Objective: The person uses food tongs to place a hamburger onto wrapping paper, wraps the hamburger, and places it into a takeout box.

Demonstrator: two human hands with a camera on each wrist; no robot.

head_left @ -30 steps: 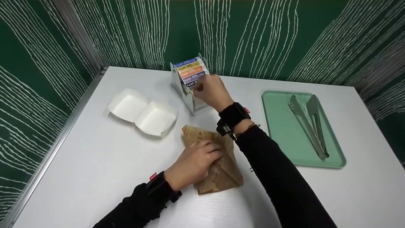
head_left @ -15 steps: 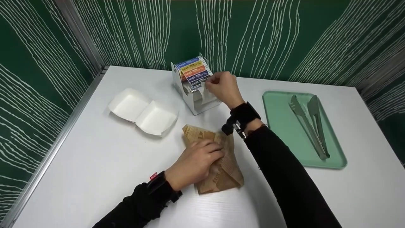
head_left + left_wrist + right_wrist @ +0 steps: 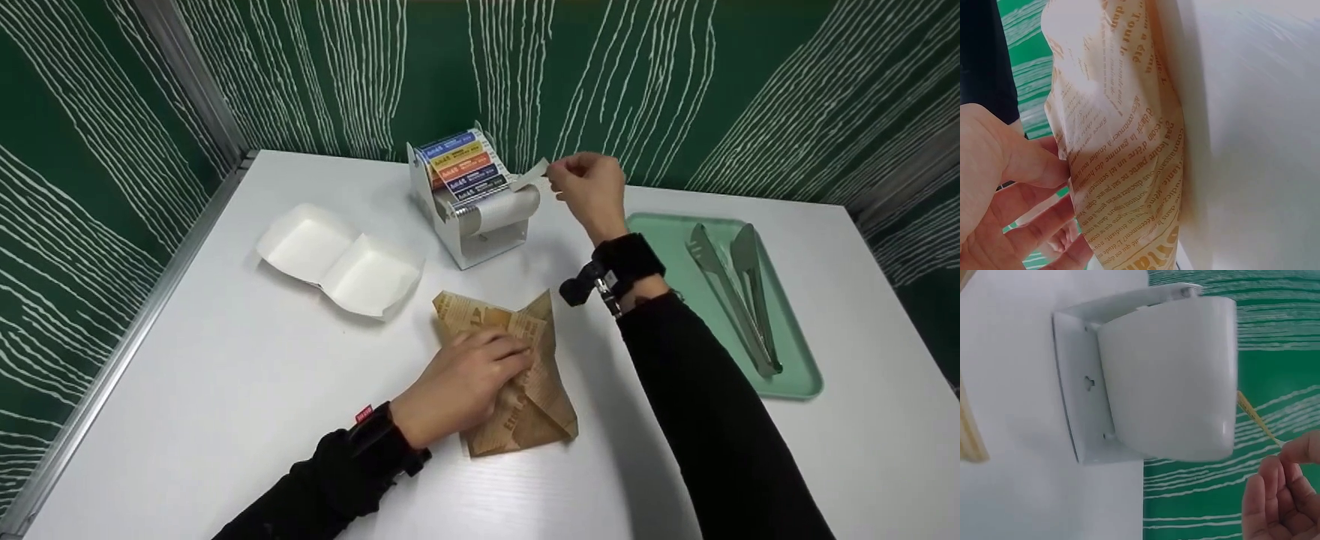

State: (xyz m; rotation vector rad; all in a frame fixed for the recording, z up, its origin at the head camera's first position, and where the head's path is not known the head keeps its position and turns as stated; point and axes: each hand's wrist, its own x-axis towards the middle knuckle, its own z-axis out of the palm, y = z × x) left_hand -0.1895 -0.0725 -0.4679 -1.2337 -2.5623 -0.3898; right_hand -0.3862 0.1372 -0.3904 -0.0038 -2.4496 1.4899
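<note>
Watching from the head view, I see the right hand [image 3: 589, 186] pinching a narrow whitish strip [image 3: 530, 175] just beside a white dispenser [image 3: 449, 238] with multicoloured labels; the left hand [image 3: 463, 381] rests loosely on a brown printed-paper parcel [image 3: 541, 386] on the white table [image 3: 247, 397]. In the left wrist view, I see fingers touching the parcel's side. In the right wrist view, thumb and finger hold the strip's end.

On the brown paper [image 3: 1123, 152] at my left fingers [image 3: 1041, 226] I read French print: "Tout le", "a été", "gamme". The lettering on the coloured labels [image 3: 461, 163] of the roll holder [image 3: 439, 225], the strip [image 3: 1253, 412] in my right fingers [image 3: 1269, 486] and my red wrist tag [image 3: 364, 415] is too small to make out.
</note>
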